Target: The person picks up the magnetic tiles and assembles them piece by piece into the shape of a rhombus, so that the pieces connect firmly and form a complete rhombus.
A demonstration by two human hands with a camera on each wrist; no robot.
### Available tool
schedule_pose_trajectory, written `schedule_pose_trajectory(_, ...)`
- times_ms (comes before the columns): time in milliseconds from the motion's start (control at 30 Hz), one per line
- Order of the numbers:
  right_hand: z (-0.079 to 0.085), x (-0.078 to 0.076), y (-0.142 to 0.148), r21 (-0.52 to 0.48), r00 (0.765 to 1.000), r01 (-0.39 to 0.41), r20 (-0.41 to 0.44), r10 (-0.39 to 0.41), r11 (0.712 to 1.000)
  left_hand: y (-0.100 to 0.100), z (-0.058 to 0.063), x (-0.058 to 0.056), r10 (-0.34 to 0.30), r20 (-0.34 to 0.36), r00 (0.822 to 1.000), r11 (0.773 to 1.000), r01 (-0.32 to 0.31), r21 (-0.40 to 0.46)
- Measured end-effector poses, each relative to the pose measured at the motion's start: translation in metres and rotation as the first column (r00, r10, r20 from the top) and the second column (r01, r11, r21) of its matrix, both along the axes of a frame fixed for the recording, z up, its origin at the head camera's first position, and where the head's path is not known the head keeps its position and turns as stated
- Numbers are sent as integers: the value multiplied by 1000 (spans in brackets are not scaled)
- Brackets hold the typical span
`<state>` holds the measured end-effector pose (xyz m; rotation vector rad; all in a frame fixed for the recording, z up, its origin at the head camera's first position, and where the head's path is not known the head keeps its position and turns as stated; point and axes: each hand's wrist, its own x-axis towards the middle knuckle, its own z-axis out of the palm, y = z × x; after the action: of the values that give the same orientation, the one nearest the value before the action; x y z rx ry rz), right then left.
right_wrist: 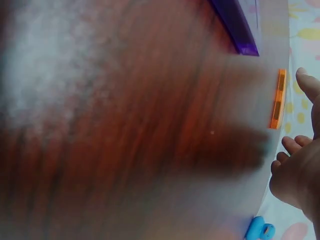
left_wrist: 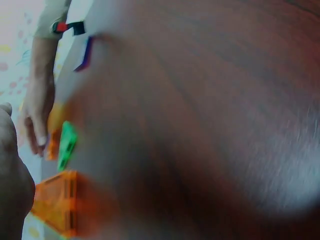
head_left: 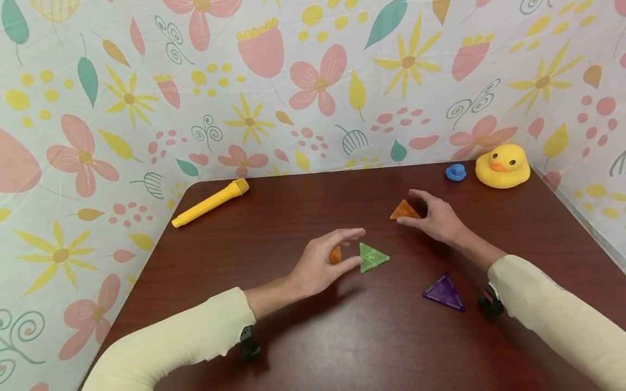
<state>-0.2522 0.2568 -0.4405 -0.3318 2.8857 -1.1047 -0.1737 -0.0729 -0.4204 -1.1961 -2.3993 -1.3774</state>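
The fingers [head_left: 344, 234] of the left hand [head_left: 308, 269] were spread well away from the thumb, with nothing seen to be gripped; behind them an orange triangle [head_left: 335, 255] was partly hidden on the surface [head_left: 313, 339], and whether it was touched could not be told. The right hand [head_left: 435, 220] was likewise opened, its fingers and thumb set about a second orange triangle [head_left: 404, 209], which lay on the surface and was apparently not held. Just beside the left thumb tip a green triangle [head_left: 373, 257] was laid flat, and nearer the body a purple triangle [head_left: 444, 293] was seen. All four pieces were judged to be light, stiff plastic, smooth enough to be slid by a nudge and unlikely to be crushed, though their thinness was thought awkward for a pinch from above. They were judged best taken low, by a corner and the facing side, since the rims promised a surer hold than the glossy faces. Farther out, a yellow microphone [head_left: 210, 203], a small blue duck [head_left: 456, 172] and a larger yellow duck [head_left: 504, 167] were placed.
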Motion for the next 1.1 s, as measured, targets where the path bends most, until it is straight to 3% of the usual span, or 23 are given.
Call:
schedule_pose_trajectory(100,-4,-4,3,-22,1000,2,-11,-2,1000,8,-7,6,14,42,999,994,-9,-110)
schedule_pose_trajectory(300,-9,-7,6,-102,999,-15,-44,10,995,18,-20,15,84,73,994,953,-58,-297)
schedule_pose_trajectory(567,-12,-10,4,-99,999,-4,-49,-1,995,25,-35,24,122,-17,992,927,-120,-356)
schedule_pose_trajectory(900,-14,-10,5,-95,999,-11,-32,8,995,28,-46,24,133,-102,986,926,-160,-341)
schedule_pose_trajectory(1100,-15,-10,5,-80,999,-19,-35,16,997,29,-50,24,126,-115,985,927,-159,-339)
